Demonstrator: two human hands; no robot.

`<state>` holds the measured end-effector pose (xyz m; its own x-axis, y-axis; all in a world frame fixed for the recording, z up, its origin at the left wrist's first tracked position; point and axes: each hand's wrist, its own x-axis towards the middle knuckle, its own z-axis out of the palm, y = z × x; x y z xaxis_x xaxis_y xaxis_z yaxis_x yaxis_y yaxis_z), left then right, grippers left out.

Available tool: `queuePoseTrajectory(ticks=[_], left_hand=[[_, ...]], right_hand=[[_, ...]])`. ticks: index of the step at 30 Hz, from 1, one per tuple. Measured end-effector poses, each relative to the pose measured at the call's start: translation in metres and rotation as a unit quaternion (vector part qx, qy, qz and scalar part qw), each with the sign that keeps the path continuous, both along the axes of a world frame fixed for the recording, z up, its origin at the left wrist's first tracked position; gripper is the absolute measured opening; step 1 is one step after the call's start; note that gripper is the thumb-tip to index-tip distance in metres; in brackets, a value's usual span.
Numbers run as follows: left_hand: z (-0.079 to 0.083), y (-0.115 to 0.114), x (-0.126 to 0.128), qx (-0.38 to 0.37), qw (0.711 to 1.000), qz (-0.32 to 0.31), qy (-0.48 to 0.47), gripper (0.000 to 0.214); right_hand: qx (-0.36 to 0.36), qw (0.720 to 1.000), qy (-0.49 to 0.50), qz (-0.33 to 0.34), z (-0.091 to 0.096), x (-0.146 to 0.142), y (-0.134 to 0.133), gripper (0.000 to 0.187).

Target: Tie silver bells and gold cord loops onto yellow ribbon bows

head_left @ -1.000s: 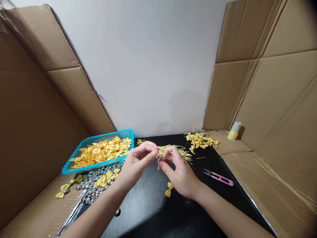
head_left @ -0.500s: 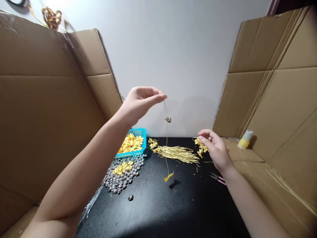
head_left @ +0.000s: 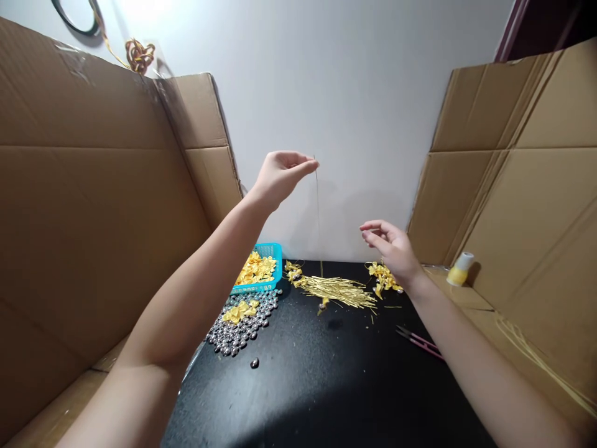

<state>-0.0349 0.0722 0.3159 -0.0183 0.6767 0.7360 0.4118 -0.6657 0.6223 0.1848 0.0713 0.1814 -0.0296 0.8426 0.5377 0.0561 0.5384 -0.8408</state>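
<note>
My left hand (head_left: 284, 174) is raised high and pinches the top of a thin gold cord (head_left: 318, 211). The cord hangs straight down, and a small yellow bow (head_left: 323, 304) dangles at its lower end just above the black table (head_left: 326, 386). My right hand (head_left: 390, 247) hovers to the right of the cord with its fingers loosely spread and nothing in them. Below it lie a bundle of gold cords (head_left: 338, 290) and a heap of finished yellow bow pieces (head_left: 385, 277).
A blue basket (head_left: 272, 251) of yellow bows stands at the back left, beside a heap of silver bells (head_left: 237, 328); one bell (head_left: 254, 363) lies apart. Pink snips (head_left: 420, 341) lie right. A yellow thread spool (head_left: 459, 269) sits on the cardboard. Cardboard walls flank both sides.
My left hand rose from table height, drawing the cord up taut with the bow hanging. My right hand let go and moved right and up. The head tilted up.
</note>
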Motion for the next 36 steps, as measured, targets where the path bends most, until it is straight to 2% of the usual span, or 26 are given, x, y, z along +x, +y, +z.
queuePoseTrajectory(ticks=[4, 9, 12, 16, 20, 22, 25, 30, 36], left_hand=[[0.008, -0.002, 0.005, 0.022, 1.000, -0.014, -0.006, 0.012], [0.009, -0.008, 0.021, 0.011, 0.998, -0.056, 0.022, 0.012], [0.007, -0.005, 0.024, 0.016, 0.995, -0.093, 0.034, 0.013], [0.010, -0.001, 0.022, 0.027, 0.990, -0.131, 0.042, 0.016], [0.017, 0.002, 0.019, 0.030, 0.993, -0.106, 0.043, 0.014], [0.021, 0.005, 0.017, 0.025, 0.995, -0.090, 0.035, 0.012], [0.027, 0.009, 0.013, 0.007, 0.997, -0.071, 0.013, 0.010], [0.037, 0.011, 0.006, 0.012, 0.999, -0.040, 0.027, 0.014], [0.062, 0.017, -0.001, 0.038, 0.995, -0.047, 0.077, 0.021]], right_hand=[[0.009, 1.000, 0.001, 0.011, 0.020, -0.003, 0.009, 0.031], [0.056, 0.996, 0.007, 0.071, 0.071, -0.020, 0.013, 0.029], [0.061, 0.992, -0.026, 0.106, 0.097, -0.033, 0.013, 0.023], [0.073, 0.988, -0.043, 0.127, 0.116, -0.043, 0.015, 0.022], [0.050, 0.987, -0.017, 0.152, 0.125, -0.045, 0.019, 0.021], [0.023, 0.983, -0.010, 0.184, 0.119, -0.046, 0.022, 0.016], [-0.020, 0.973, 0.004, 0.232, 0.092, -0.047, 0.026, 0.014], [-0.077, 0.960, -0.018, 0.270, 0.031, -0.053, 0.019, 0.030], [-0.074, 0.957, -0.031, 0.277, -0.008, -0.082, 0.015, 0.043]])
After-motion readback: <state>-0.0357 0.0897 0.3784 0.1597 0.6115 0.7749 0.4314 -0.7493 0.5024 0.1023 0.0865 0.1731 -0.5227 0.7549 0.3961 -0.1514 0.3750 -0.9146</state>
